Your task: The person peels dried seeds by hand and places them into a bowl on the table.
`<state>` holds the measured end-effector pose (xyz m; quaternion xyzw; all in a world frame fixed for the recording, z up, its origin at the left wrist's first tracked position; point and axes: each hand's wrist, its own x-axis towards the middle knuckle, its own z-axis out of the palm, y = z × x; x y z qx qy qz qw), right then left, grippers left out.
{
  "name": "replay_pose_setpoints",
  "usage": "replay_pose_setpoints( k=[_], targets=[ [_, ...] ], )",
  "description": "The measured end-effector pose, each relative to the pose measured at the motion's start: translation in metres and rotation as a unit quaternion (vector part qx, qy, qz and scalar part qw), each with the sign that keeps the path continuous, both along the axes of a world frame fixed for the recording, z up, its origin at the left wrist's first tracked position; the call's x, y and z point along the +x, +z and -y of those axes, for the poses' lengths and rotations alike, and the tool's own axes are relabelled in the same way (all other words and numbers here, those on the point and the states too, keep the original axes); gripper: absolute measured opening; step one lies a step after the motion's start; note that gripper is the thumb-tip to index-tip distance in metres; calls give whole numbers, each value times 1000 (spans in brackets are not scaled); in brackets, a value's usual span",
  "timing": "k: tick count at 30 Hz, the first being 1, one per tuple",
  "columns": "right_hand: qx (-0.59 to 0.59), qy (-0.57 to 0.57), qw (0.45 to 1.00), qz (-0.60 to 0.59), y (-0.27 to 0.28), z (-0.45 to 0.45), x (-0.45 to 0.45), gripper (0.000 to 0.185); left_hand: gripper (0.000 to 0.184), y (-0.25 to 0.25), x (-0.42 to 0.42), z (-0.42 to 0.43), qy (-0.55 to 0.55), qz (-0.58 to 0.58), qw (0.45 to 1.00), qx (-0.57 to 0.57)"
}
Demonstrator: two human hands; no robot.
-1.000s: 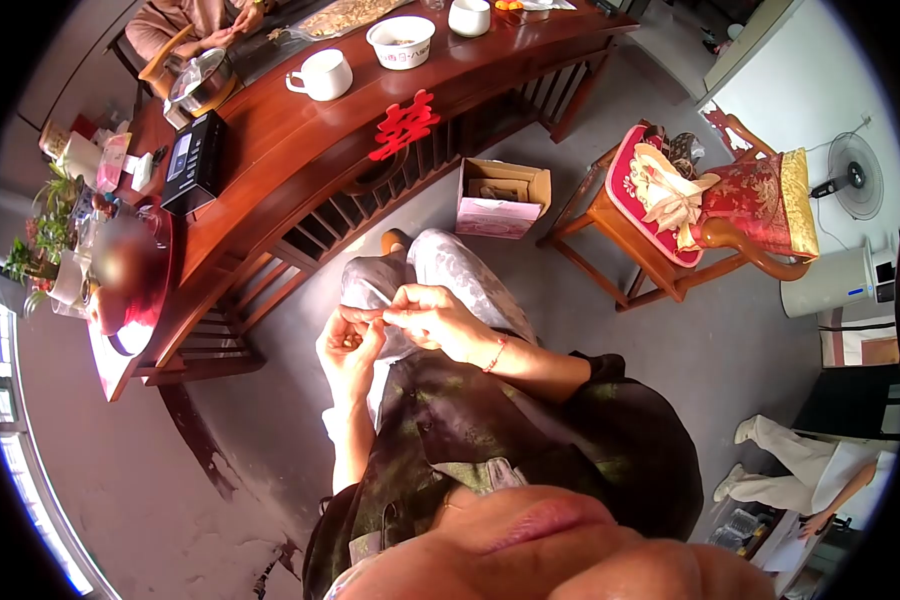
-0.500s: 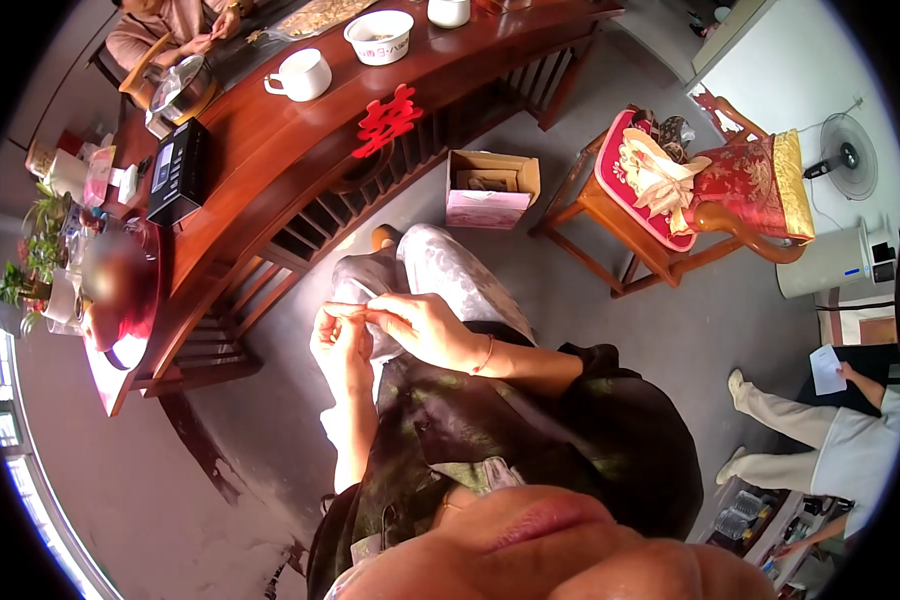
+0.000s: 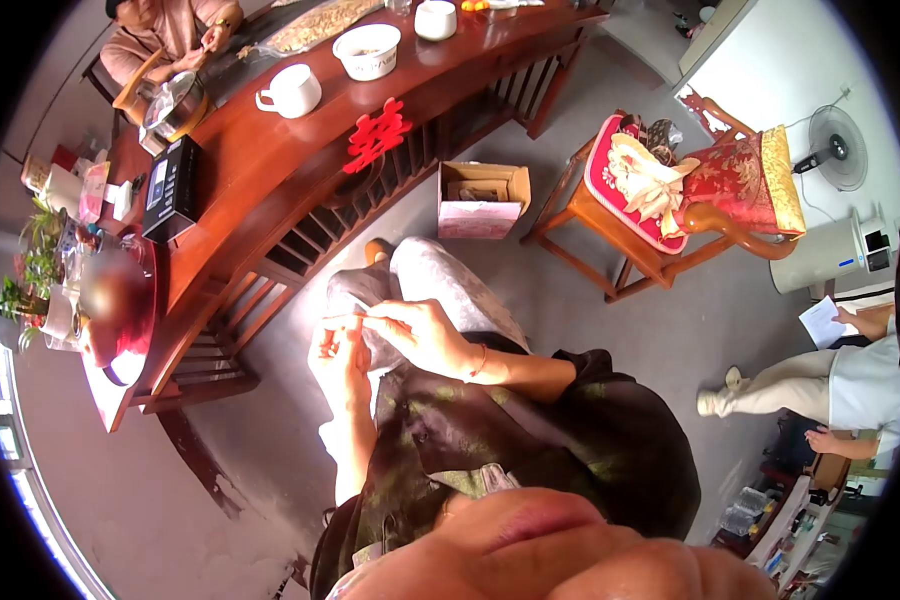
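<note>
My left hand [image 3: 341, 362] is held over my lap, its fingers bent and pressed together at the tips. My right hand [image 3: 422, 335] meets it from the right, with thumb and forefinger pinched close to the left fingertips. Whatever lies between the fingers is too small to make out. Beneath both hands are my patterned trousers [image 3: 450, 285]. A bracelet [image 3: 480, 362] circles my right wrist.
A curved wooden table [image 3: 260, 165] bears a white mug [image 3: 292, 92], a white bowl [image 3: 368, 53] and a black box [image 3: 171, 190]. An open carton [image 3: 482, 215] sits on the floor beside a cushioned chair [image 3: 620, 235]. One person sits across the table; another [image 3: 865, 385] stands at right.
My hands stay together, with small shifts of the fingers. The person at right has moved and turned, a paper in one hand. The whole view has shifted slightly.
</note>
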<state>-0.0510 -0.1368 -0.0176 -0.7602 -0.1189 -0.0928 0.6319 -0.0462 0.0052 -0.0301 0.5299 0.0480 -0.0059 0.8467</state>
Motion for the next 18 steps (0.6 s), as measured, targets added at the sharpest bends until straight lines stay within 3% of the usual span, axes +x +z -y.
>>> replay_pose_setpoints(
  k=[2, 5, 12, 18],
  targets=[
    [14, -21, 999, 40, 1, -1, 1, 14, 8, 0, 2, -2, -14, 9, 1000, 14],
    [-2, 0, 1000, -11, 7, 3, 0, 15, 7, 0, 3, -5, -26, 4, 1000, 9],
    [-42, -13, 995, 85, -4, 1, 1, 14, 5, 7, 3, -6, -59, -20, 996, -57],
    [-111, -20, 986, 125, -2, 3, 1, 17, 4, 4, 2, -5, -42, -6, 999, -15]
  ],
)
